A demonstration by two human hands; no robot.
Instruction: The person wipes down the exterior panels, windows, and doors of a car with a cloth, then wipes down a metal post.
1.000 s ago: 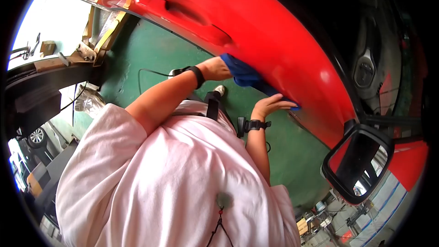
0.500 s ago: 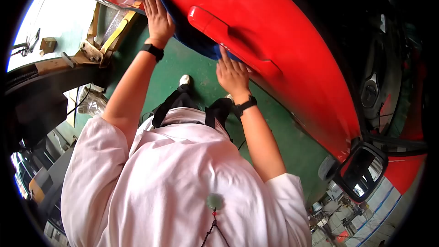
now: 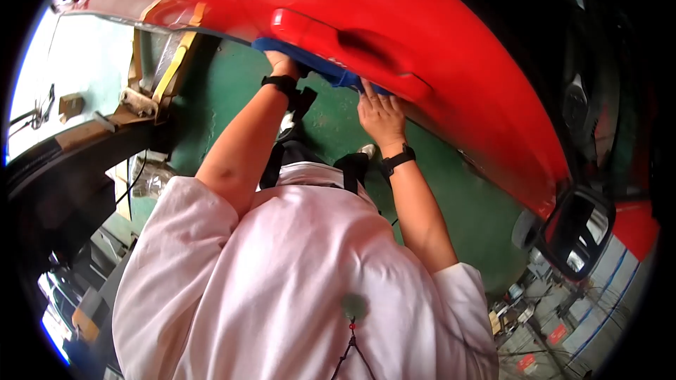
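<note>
A blue cloth (image 3: 320, 65) lies along the lower side of a red car door (image 3: 436, 42), just below the door handle (image 3: 306, 27). My left hand (image 3: 283, 65) is at the cloth's left end, its fingers tucked out of sight under the fabric, which folds over them. At the other end, my right hand (image 3: 382, 118) has its fingers stretched out, the tips resting at the cloth's edge near the door. Its thumb is hard to make out. Both wrists wear black bands.
The car's side mirror (image 3: 577, 232) juts out at the right. A yellow-edged metal frame (image 3: 172, 67) stands at the left beside a dark beam (image 3: 77, 127). Green floor (image 3: 458, 204) runs below the door. Boxes and cables lie at lower right.
My left hand has come down and right from the panel, bringing the cloth's left end along toward the handle. My right hand has shifted slightly right, and the view has moved a little.
</note>
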